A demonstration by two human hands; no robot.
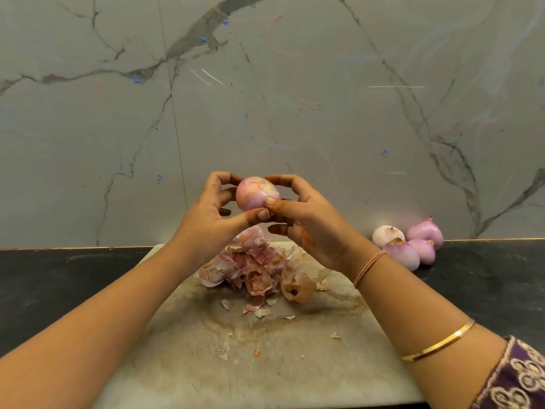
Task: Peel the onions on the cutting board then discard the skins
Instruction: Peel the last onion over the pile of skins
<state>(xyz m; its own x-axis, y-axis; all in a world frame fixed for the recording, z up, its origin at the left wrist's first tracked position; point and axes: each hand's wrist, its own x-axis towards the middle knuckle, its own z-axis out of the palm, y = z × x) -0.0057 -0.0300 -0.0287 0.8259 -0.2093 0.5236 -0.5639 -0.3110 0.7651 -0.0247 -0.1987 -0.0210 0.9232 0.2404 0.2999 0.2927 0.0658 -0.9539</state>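
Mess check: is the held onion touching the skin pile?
Apart. Head view: left hand and right hand hold the onion up, fingers between it and the skin pile.

Right arm: a thin pinkish-tan thread band [370, 268] circles the wrist directly behind the right hand [309, 225]. Higher on the forearm sits a narrow, flat, polished gold bangle [439, 340]. A dark purple sleeve [530, 354] covers the arm at the lower right corner; its edge carries cream embroidery [523, 371] in looped, chain-like rows. Left arm: bare from the left hand [206, 214] to the frame edge
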